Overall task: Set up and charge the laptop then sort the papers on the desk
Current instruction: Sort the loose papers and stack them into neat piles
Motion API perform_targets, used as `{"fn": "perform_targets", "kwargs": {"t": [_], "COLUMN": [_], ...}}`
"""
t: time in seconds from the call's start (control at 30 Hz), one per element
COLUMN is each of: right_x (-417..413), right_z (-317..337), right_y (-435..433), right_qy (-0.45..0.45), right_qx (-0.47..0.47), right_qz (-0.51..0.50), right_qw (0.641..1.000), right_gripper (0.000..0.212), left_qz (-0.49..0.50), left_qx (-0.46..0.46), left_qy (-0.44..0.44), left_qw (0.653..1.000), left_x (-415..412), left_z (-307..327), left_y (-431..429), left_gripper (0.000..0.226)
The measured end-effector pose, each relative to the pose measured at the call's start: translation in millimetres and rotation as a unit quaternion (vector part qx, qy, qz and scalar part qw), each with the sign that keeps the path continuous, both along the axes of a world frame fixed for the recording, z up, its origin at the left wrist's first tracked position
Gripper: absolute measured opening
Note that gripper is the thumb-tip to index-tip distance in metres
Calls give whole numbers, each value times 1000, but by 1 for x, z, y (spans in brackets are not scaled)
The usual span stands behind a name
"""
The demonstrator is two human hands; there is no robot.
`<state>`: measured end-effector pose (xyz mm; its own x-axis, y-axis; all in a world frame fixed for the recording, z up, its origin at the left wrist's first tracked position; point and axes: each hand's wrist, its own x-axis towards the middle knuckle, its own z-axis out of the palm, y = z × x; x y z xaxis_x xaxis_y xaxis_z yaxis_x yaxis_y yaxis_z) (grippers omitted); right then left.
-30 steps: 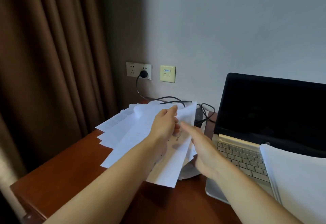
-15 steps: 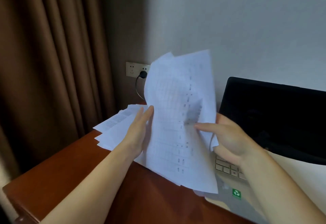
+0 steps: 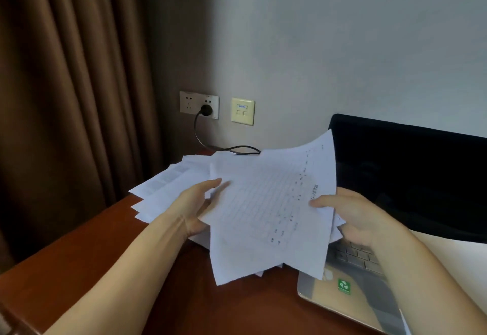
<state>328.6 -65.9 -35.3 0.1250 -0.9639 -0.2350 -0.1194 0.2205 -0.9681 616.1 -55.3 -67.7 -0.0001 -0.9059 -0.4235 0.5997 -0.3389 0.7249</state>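
A loose bundle of white printed sheets [image 3: 266, 210] is held above the desk between both hands. My left hand [image 3: 196, 204] grips its left edge, fingers under the paper and thumb on top. My right hand [image 3: 353, 216] pinches the right edge, thumb on the top sheet. More sheets [image 3: 163, 189] fan out behind on the desk's far left corner. An open silver laptop [image 3: 350, 292] with a dark screen [image 3: 411, 176] stands at the right. Its black charger plug [image 3: 206, 110] sits in the wall socket, and the cable [image 3: 237, 149] runs behind the papers.
The reddish-brown wooden desk [image 3: 79, 276] ends at its left edge close to a brown curtain [image 3: 66, 97]. A cream wall plate [image 3: 242, 111] is beside the socket. A white stack of paper [image 3: 453, 258] lies over the laptop's right side.
The bundle that stood nearly upright half a second ago has tilted down flatter over the desk. One second ago both hands were reaching into the papers lying on the desk.
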Motion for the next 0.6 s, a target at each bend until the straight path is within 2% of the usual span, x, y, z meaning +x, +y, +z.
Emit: {"fn": "perform_targets", "kwargs": {"t": [0.1,0.23,0.3,0.43,0.53,0.6], "right_x": [-10,-18,-15,-3,1,1], "right_z": [-2,-2,-3,-7,-8,-8], "right_y": [-1,1,0,0,-1,-2], "right_qy": [12,19,-9,15,26,19], "right_qx": [12,26,35,36,24,15], "right_qz": [53,76,77,65,62,64], "right_qw": [998,997,996,997,997,998], "right_gripper": [34,36,37,35,33,36], "left_qz": [70,140,147,69,70,60], "left_qx": [-3,-53,-62,-52,-52,-42], "left_qy": [-40,-117,-156,-239,-186,-130], "left_qw": [997,982,975,967,979,989], "left_x": [1,2,1,-6,-6,-4], "left_z": [-3,-7,-6,-2,1,2], "left_y": [-2,-3,-2,1,0,-1], "left_gripper": [30,80,86,59,38,33]}}
